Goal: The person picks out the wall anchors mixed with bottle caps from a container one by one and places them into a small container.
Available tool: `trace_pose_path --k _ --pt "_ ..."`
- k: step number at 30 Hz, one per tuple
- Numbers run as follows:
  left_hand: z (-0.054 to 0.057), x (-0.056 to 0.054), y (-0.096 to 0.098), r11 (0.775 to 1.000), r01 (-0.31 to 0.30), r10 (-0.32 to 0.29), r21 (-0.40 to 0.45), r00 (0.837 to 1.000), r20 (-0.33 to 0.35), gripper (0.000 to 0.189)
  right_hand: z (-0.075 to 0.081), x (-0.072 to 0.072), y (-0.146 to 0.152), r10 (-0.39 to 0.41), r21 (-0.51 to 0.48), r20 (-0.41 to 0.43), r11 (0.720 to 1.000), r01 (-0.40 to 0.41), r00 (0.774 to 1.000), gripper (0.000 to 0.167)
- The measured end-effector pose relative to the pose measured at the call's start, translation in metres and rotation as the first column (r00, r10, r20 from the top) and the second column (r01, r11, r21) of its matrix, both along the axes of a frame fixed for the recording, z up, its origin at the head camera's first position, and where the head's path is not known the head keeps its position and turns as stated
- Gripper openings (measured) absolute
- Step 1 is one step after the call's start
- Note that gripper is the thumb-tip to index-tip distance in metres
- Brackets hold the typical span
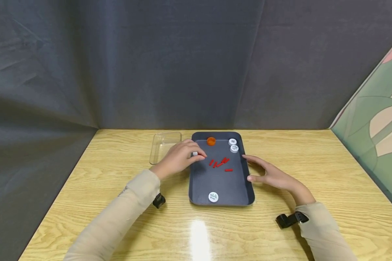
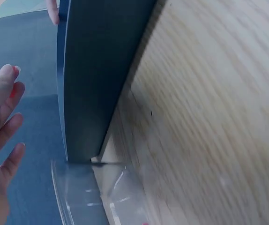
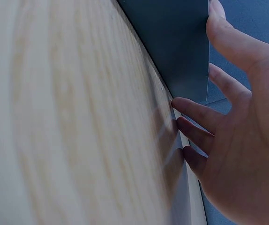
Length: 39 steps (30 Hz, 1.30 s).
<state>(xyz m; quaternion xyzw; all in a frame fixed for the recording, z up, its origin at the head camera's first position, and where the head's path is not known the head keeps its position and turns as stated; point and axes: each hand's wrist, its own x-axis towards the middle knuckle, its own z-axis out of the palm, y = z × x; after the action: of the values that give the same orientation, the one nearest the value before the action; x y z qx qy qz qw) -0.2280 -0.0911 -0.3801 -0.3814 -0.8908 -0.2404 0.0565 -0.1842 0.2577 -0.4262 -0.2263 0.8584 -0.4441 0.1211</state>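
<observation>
My left hand [image 1: 182, 156] is over the left edge of the dark tray [image 1: 225, 186], pinching a small red piece [image 2: 15, 75] between thumb and index finger; the other fingers are bent loosely. Several short red sticks [image 1: 220, 164] lie scattered mid-tray. On the right, the relaxed fingers of my right hand [image 1: 274, 175] rest at the tray's right rim, the thumb [image 3: 228, 35] and index finger along its top edge. The right wrist view shows the remaining fingers spread beside the outer wall, low by the table.
A clear rectangular box [image 1: 154, 149] stands left of the tray. Inside the tray are an orange round cap [image 1: 211, 141] at the back, two white printed caps [image 1: 234, 149] at the back right, another white cap [image 1: 213, 197] in front, and a white piece [image 1: 194, 154] beside my left hand.
</observation>
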Motion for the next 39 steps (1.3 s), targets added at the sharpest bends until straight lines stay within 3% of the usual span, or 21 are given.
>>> trace_pose_path --k 24,39 --pt "0.008 -0.002 -0.053 0.985 -0.134 0.135 0.108 0.991 -0.002 0.012 -0.003 -0.001 0.000 -0.006 0.002 -0.010 1.000 0.006 1.000 0.077" --pt "0.001 -0.006 -0.086 0.965 -0.233 0.229 0.120 0.972 0.044 0.013 -0.003 0.000 0.000 -0.002 -0.002 -0.012 1.000 0.002 1.000 0.076"
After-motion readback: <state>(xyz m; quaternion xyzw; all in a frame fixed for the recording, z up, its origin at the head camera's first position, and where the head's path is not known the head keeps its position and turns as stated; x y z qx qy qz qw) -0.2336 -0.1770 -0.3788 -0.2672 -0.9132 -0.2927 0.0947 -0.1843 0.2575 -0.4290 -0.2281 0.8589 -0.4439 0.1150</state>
